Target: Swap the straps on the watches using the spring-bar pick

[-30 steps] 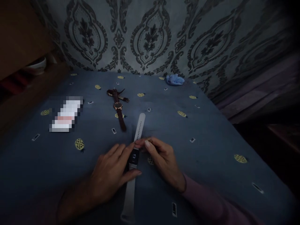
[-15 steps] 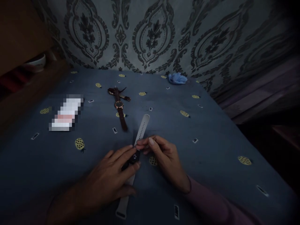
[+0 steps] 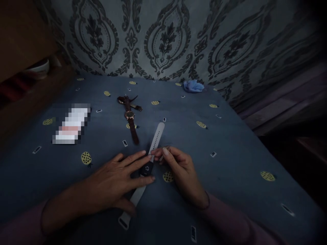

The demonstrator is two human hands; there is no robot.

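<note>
My left fingers (image 3: 139,165) spread apart, partly hiding the white-strapped smartwatch (image 3: 147,168) on the pineapple cloth (image 3: 237,143). My right fingers (image 3: 171,162) pinch a thin thing (image 3: 161,158) beside it. Brown-strapped watches (image 3: 129,115), a phone (image 3: 71,124) and a blue rag (image 3: 193,86) lie beyond.

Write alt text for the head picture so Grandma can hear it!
A left hand spreads over a pale-strapped smartwatch on pineapple-print cloth, while the right hand pinches something thin beside it. Brown-strapped watches lie beyond.
</note>
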